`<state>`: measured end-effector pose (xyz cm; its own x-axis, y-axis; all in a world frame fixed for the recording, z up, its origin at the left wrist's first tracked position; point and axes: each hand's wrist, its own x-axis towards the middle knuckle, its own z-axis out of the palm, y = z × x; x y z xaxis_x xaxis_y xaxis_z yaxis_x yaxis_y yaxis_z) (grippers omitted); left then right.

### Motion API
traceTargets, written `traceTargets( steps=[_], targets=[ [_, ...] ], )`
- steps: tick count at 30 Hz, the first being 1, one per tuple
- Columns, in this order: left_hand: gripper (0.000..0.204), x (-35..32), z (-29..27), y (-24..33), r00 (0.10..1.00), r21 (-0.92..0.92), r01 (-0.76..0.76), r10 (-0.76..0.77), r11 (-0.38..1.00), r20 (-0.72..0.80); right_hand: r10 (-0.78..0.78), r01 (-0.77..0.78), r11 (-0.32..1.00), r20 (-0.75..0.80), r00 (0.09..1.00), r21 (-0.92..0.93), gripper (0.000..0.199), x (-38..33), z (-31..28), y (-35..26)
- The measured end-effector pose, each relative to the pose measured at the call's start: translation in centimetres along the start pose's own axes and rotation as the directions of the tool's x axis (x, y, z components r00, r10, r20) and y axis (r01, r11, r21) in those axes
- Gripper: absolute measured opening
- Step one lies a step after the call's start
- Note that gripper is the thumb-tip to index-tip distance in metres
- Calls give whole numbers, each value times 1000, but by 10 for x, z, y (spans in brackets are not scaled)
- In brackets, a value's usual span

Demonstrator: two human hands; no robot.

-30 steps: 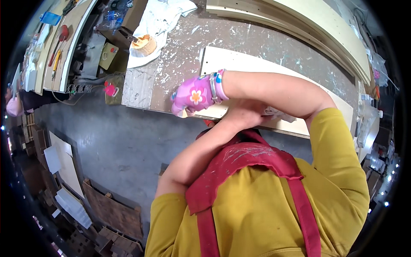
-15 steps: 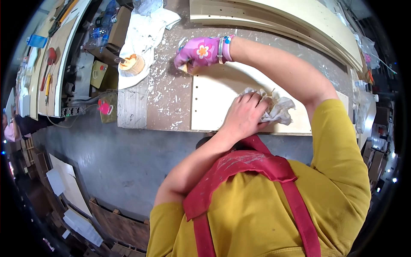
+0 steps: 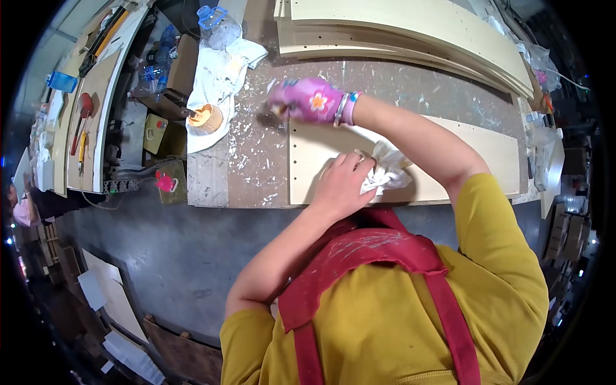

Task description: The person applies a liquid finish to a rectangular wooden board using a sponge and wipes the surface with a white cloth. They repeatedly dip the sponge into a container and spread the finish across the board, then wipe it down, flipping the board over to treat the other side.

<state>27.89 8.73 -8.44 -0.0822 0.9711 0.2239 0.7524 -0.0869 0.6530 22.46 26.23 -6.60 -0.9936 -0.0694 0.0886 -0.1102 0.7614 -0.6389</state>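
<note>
Leftward beyond the bare left hand [image 3: 343, 183], the gloved right hand [image 3: 310, 101].

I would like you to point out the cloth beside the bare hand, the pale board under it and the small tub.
Cloth [image 3: 389, 173]: head view, on its folds.
Board [image 3: 312, 146]: head view, on bare surface near its left end.
Tub [image 3: 212, 124]: head view, on outer wall.

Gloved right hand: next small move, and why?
Probably lower the gloved right hand onto the left end of the pale panel. It is at the panel's far-left corner, reaching past that end, while the bare left hand appears to rest on the panel beside a crumpled white cloth, likely steadying it. Blur hides the gloved hand's grip.
</note>
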Motion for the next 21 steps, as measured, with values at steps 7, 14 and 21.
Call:
traceTargets(
  steps=[7,14,21],
  targets=[
    [47,-4,10,-1,996,52,-4,8,999,-88,237,-231,966,35,971,-116,28,22,-9,8],
    [45,-4,10,0,996,32,-18,21,999,-92,313,-374,915,-317,895,-154,26,8,7,6],
    [45,-4,8,0,998,24,-4,5,1000,-65,441,-476,877,-284,851,-64,29,-15,15,14]
  ],
)
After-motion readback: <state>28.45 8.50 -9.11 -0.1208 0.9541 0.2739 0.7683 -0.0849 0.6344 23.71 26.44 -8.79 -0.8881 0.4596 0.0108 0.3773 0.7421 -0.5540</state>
